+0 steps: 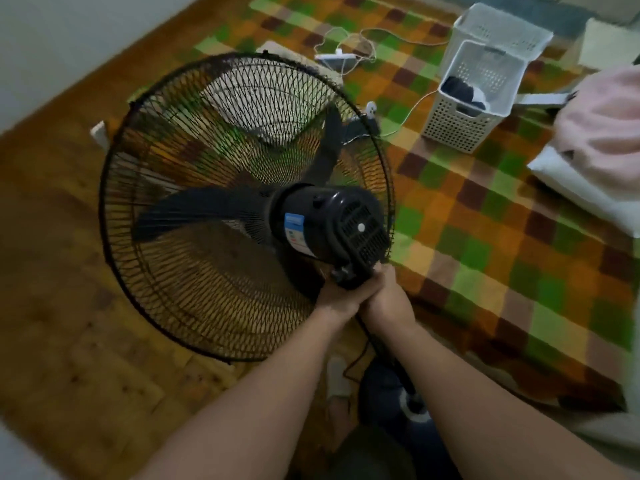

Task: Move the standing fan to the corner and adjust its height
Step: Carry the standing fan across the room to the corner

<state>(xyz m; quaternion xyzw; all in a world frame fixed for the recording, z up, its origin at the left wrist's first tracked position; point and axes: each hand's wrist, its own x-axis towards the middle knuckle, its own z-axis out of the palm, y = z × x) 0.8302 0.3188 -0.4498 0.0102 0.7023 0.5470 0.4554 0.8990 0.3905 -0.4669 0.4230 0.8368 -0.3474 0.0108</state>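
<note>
Standing fan point(311, 220) fills the middle of your view, seen from behind and above. Its round black cage point(180, 271) hangs over the wooden floor point(52, 271) on the left, and its pole point(381, 351) slants down to the base point(415, 410) near your feet. A checked green, orange and brown mat point(485, 237) covers the right and far side. Pink bedding point(609, 116) lies at the right edge. Two white perforated baskets point(467, 109) stand on the far part of the mat, the nearer one holding dark clothes point(460, 91). Your left hand point(337, 292) and right hand point(384, 296) sit pressed together, both wrapped around the fan's neck just under the motor housing. A white power strip point(334, 57) with loose cables lies beyond the cage.
</note>
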